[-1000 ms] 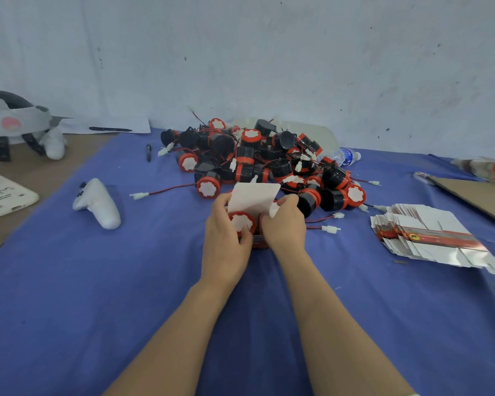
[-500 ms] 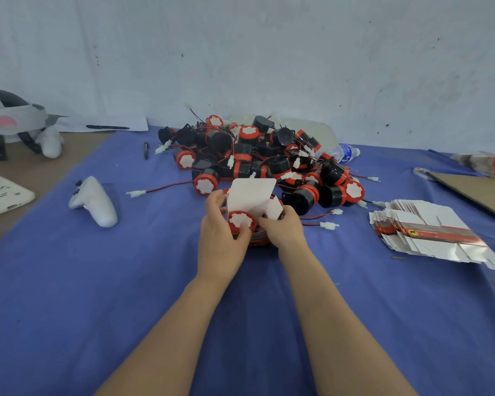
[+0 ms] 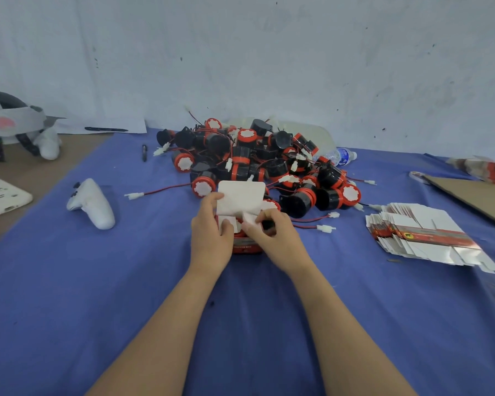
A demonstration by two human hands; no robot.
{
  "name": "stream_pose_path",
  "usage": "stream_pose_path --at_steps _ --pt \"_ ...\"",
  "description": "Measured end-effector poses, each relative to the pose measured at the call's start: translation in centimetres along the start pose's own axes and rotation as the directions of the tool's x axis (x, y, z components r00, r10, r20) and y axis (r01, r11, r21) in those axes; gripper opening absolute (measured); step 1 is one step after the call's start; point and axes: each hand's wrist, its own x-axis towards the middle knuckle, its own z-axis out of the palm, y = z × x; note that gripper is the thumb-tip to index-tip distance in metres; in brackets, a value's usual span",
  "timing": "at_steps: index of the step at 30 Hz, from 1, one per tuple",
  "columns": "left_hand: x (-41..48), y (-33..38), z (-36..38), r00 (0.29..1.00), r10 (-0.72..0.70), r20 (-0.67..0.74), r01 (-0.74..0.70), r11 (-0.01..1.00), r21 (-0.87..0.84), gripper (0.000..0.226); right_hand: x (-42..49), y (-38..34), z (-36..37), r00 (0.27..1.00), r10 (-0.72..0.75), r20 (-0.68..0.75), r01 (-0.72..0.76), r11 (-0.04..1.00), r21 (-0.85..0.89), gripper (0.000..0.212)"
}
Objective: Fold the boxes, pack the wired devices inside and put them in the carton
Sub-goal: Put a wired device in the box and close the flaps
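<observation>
Blue cloth covers the desk, and near its middle a small red box stands between the person's two hands. The left hand grips the box from its left side, fingers curled behind it and the thumb pressed on a white flap at the opening. The right hand pinches a small white side flap between thumb and forefinger, bent over the opening. The box's broad white lid flap stands upright behind both hands. A bit of red shows inside the opening, but the fingers hide too much to tell what it is.

Just behind the box lies a heap of black-and-red wired devices, their thin red and black leads ending in white plugs, one of which lies just right of the right hand. A clear water bottle lies on its side at the far right edge of the heap. To the right, well apart from the hands, sits a fanned stack of flat boxes, white with red bands. Beyond it a brown cardboard piece lies flat. On the left of the cloth rests a white controller, and a dark pen lies farther back
</observation>
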Motion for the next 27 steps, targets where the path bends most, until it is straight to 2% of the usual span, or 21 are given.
stream_pose_path --at_steps 2,4,6,8,10,12,14,15,17,19,22,27 --pt "0.0 0.2 0.1 0.998 0.001 -0.066 0.004 0.997 0.077 0.051 -0.2 0.3 0.1 0.998 -0.016 0.064 0.017 1.0 -0.011 0.017" --pt "-0.1 0.3 0.0 0.997 0.048 -0.063 -0.041 0.994 0.106 0.046 0.0 0.3 0.6 0.999 -0.019 0.028 0.02 1.0 -0.024 0.015" --pt "-0.3 0.4 -0.4 0.996 0.094 0.003 -0.094 0.993 0.069 0.032 0.3 0.0 1.0 0.996 0.055 -0.066 -0.053 0.998 0.035 0.014" --pt "-0.5 0.3 -0.8 0.99 0.123 0.071 -0.127 0.991 0.041 0.023 0.4 0.0 1.1 0.978 0.147 -0.147 -0.122 0.979 0.162 0.026" --pt "-0.6 0.1 -0.8 0.973 0.165 0.159 -0.172 0.985 0.032 0.017 0.0 -0.1 0.7 0.979 0.104 -0.178 -0.073 0.982 0.175 0.041" --pt "-0.8 0.0 -0.7 0.957 0.184 0.223 -0.204 0.976 0.071 0.024 -0.2 0.0 0.2 0.995 0.007 -0.103 0.001 0.997 0.074 0.053" --pt "-0.8 -0.1 -0.9 0.955 0.193 0.226 -0.229 0.963 0.142 0.031 -0.1 0.2 -0.6 0.998 -0.036 0.044 0.037 0.999 -0.04 0.048" --pt "-0.8 -0.1 -1.0 0.953 0.199 0.23 -0.243 0.952 0.185 0.033 -0.1 0.3 -1.1 0.992 -0.028 0.12 0.033 0.998 -0.044 0.046" --pt "-0.7 -0.2 -1.2 0.94 0.196 0.281 -0.259 0.943 0.21 0.037 -0.1 0.5 -1.9 0.968 0.014 0.251 -0.022 0.999 0.03 0.047" --pt "-0.6 -0.2 -1.4 0.928 0.164 0.335 -0.236 0.954 0.187 0.042 -0.4 0.7 -2.5 0.945 0.049 0.324 -0.1 0.985 0.143 0.048" --pt "-0.5 -0.4 -1.7 0.921 0.171 0.351 -0.244 0.954 0.174 0.043 -0.7 0.7 -2.9 0.939 0.056 0.338 -0.153 0.952 0.265 0.043" --pt "-0.5 -0.1 -1.6 0.947 0.184 0.264 -0.226 0.964 0.139 0.031 -0.8 0.4 -2.7 0.978 0.018 0.207 -0.072 0.965 0.254 0.03"
